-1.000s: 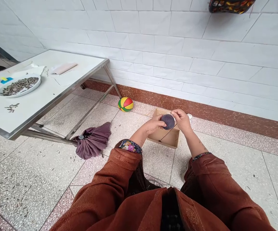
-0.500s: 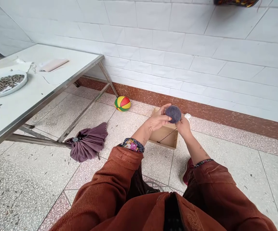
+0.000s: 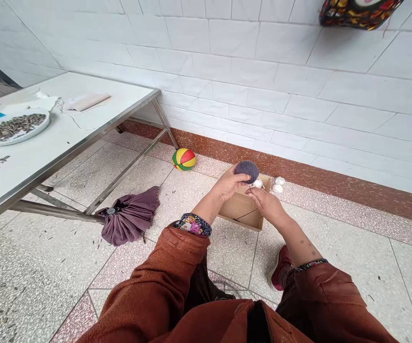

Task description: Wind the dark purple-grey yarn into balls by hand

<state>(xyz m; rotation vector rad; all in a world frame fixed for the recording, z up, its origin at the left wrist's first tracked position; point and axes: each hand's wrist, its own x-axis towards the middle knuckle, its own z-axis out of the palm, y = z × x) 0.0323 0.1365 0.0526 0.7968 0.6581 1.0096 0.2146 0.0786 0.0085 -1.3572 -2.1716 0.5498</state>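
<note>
A dark grey-purple ball of yarn [image 3: 247, 171] rests in my left hand [image 3: 230, 183], whose fingers wrap around its side. Just below and to the right, the fingers of my right hand [image 3: 265, 202] pinch the dark yarn strand coming off the ball. Beneath both hands, an open cardboard box [image 3: 239, 208] stands on the floor, and a length of dark strand hangs down into it. A small white ball of yarn [image 3: 258, 184] shows at the box's far side, partly hidden by my hands. More white yarn [image 3: 278, 184] lies on the floor right of the box.
At left stands a white metal-framed table [image 3: 95, 116] with a plate [image 3: 45, 125] of sunflower seeds and a folded cloth [image 3: 89, 101]. A colourful ball [image 3: 184, 159] and a purple cloth bundle [image 3: 130, 216] lie on the floor. A patterned bag [image 3: 359, 14] hangs on the tiled wall.
My right hand has moved off the grey yarn ball, down and slightly left, onto its strand. My left hand has shifted the ball a little left. The view has tilted slightly upward.
</note>
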